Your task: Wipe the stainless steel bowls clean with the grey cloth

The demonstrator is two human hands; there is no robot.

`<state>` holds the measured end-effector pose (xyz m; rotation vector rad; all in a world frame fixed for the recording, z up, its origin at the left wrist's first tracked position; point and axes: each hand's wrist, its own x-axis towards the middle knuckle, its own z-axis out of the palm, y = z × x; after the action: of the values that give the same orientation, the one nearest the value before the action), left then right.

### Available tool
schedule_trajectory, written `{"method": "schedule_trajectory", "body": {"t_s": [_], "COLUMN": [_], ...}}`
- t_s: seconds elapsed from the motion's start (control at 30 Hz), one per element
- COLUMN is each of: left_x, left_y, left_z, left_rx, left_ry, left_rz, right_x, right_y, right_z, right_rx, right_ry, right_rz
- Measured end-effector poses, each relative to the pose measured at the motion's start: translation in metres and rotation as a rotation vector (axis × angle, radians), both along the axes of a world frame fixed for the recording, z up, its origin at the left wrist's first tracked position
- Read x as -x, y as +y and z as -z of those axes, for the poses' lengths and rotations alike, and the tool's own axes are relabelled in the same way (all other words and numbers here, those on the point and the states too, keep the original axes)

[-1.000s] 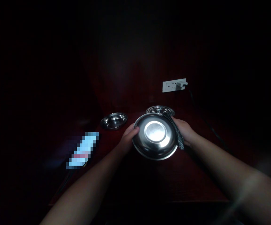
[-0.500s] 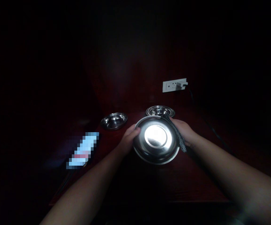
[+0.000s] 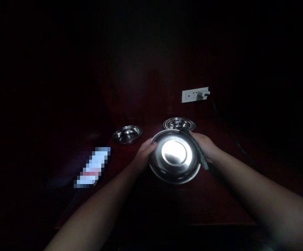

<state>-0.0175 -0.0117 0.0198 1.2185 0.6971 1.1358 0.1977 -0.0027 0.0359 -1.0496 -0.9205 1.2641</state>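
Note:
Both my hands hold a shiny steel bowl (image 3: 174, 157) with its underside turned toward me, above a dark red table (image 3: 193, 205). My left hand (image 3: 143, 155) grips the bowl's left rim, thumb on the outside. On the right rim, my right hand (image 3: 205, 146) holds the bowl together with a dark checked cloth (image 3: 198, 150) that hangs down over the edge. The room is very dark.
A second steel bowl (image 3: 127, 134) sits upright to the left, and another steel bowl (image 3: 179, 123) lies just behind the held one. A white wall socket (image 3: 194, 94) with a plug and cable is on the back panel. A blurred bright object (image 3: 92, 167) lies at left.
The bowl has risen slightly and tilted so its flat base faces me more squarely. Both hands keep the same grip.

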Motion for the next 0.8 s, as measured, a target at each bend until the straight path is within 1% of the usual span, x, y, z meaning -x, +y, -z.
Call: {"method": "schedule_trajectory", "body": {"t_s": [0.2, 0.43, 0.6, 0.8], "left_x": [0.0004, 0.0009, 0.0015, -0.0005], "left_y": [0.0016, 0.0021, 0.0028, 0.0022], "left_z": [0.0013, 0.0016, 0.0030, 0.0042], "left_rx": [-0.017, -0.050, -0.056, -0.052], "left_ry": [-0.004, 0.011, 0.007, -0.014], "left_rz": [0.011, 0.034, 0.047, 0.004], "right_x": [-0.0003, -0.0013, -0.0007, -0.0011], "right_y": [-0.0004, -0.0014, -0.0009, 0.0001], "right_z": [-0.0006, -0.0031, -0.0023, -0.0014], "right_rx": [0.001, 0.013, 0.019, 0.007], "right_ry": [-0.032, -0.066, -0.052, -0.039], "right_rz": [-0.002, -0.050, -0.035, -0.025]}}
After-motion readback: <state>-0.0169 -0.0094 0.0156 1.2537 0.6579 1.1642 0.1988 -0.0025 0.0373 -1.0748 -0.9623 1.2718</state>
